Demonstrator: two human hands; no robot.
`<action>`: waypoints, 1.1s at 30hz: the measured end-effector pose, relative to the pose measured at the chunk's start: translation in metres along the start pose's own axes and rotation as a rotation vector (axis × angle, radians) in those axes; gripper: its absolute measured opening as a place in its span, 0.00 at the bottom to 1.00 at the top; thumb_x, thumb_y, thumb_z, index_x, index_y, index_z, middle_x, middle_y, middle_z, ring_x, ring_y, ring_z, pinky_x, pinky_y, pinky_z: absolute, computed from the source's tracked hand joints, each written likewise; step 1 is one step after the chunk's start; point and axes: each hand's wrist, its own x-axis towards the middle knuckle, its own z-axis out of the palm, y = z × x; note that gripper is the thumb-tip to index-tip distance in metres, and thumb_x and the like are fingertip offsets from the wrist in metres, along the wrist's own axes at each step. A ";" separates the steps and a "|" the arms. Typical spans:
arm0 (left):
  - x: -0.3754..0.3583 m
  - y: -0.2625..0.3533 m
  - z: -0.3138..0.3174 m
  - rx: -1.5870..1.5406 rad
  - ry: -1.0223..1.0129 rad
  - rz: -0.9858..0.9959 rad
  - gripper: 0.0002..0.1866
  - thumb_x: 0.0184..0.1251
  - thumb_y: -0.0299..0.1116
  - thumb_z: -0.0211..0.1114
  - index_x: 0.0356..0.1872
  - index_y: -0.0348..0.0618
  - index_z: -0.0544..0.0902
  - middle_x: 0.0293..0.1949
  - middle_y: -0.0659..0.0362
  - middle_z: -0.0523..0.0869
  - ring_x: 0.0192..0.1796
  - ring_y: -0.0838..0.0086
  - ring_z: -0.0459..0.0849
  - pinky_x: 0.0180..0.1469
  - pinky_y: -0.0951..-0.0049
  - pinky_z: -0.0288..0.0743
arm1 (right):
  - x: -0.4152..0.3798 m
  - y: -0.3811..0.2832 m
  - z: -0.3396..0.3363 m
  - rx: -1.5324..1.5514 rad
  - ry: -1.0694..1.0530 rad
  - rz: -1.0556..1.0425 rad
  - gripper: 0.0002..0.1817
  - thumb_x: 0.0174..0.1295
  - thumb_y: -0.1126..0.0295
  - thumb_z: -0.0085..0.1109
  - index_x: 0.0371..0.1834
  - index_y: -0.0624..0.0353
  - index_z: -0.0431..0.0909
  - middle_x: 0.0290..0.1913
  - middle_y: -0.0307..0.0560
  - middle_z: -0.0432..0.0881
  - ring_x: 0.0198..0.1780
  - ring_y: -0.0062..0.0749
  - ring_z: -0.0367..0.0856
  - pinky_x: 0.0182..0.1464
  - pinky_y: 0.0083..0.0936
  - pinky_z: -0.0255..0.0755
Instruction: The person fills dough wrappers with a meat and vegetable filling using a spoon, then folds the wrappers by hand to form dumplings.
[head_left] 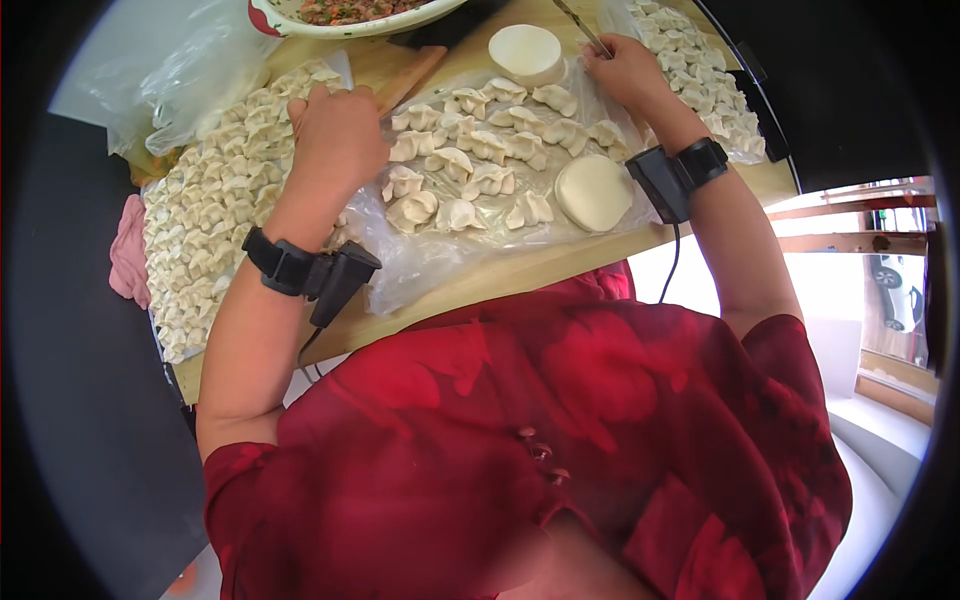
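Note:
My left hand (338, 135) is curled at the inner edge of the left-hand mass of dumplings (225, 215). Its fingers are bent away from view, so what they hold is hidden. My right hand (628, 72) grips a thin, flat metal utensil (582, 28) near the far right of the table; its working end is out of frame. Between my hands, several folded dumplings (487, 146) lie in loose rows on a clear plastic sheet (400, 265). Round dough wrappers form one stack (526, 52) at the back and another (594, 194) near the front right.
A white bowl (440, 12) of chopped meat filling (350, 10) stands at the back. A brown wooden piece (415, 78) lies beside my left hand. More dumplings (690, 75) cover the right side. A plastic bag (190, 75) and pink cloth (128, 255) are at the left.

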 end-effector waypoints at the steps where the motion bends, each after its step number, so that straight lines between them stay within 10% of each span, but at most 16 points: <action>1: -0.001 0.000 0.000 -0.002 0.003 0.006 0.07 0.56 0.28 0.59 0.35 0.43 0.83 0.33 0.55 0.86 0.45 0.59 0.78 0.46 0.57 0.60 | -0.001 -0.002 -0.002 -0.030 0.004 0.014 0.15 0.58 0.60 0.61 0.41 0.59 0.82 0.33 0.46 0.85 0.35 0.34 0.82 0.42 0.30 0.73; 6: 0.000 0.003 0.002 -0.002 0.041 -0.038 0.10 0.50 0.29 0.63 0.35 0.40 0.83 0.35 0.52 0.86 0.47 0.61 0.78 0.47 0.58 0.59 | 0.000 0.013 -0.001 0.017 0.092 -0.055 0.13 0.58 0.59 0.60 0.39 0.56 0.83 0.31 0.48 0.84 0.34 0.38 0.82 0.39 0.32 0.74; 13: -0.027 0.001 -0.020 -0.085 0.269 0.098 0.06 0.54 0.26 0.60 0.33 0.42 0.82 0.34 0.56 0.85 0.46 0.60 0.78 0.48 0.59 0.63 | -0.037 -0.010 -0.042 0.066 0.179 -0.078 0.15 0.60 0.59 0.64 0.41 0.59 0.83 0.31 0.38 0.83 0.36 0.19 0.78 0.42 0.20 0.72; 18: -0.077 -0.002 -0.030 -0.785 -0.361 0.555 0.10 0.54 0.19 0.62 0.37 0.40 0.83 0.37 0.58 0.84 0.42 0.60 0.80 0.48 0.68 0.73 | -0.112 -0.040 -0.054 0.359 -0.381 -0.172 0.12 0.64 0.62 0.61 0.37 0.61 0.84 0.28 0.33 0.80 0.32 0.15 0.73 0.36 0.17 0.68; 24: -0.109 -0.005 -0.024 -0.797 -0.404 0.683 0.16 0.53 0.18 0.59 0.42 0.43 0.86 0.46 0.58 0.83 0.50 0.62 0.77 0.54 0.68 0.70 | -0.153 -0.071 -0.056 0.257 -0.757 -0.122 0.12 0.69 0.68 0.55 0.43 0.67 0.82 0.32 0.40 0.84 0.37 0.16 0.77 0.44 0.18 0.72; 33: -0.112 -0.004 -0.047 -0.499 -0.452 0.646 0.07 0.53 0.25 0.63 0.32 0.46 0.87 0.40 0.60 0.84 0.50 0.65 0.78 0.60 0.67 0.62 | -0.170 -0.046 -0.069 0.227 -0.790 -0.128 0.11 0.66 0.68 0.57 0.42 0.64 0.83 0.29 0.42 0.84 0.31 0.18 0.75 0.35 0.21 0.71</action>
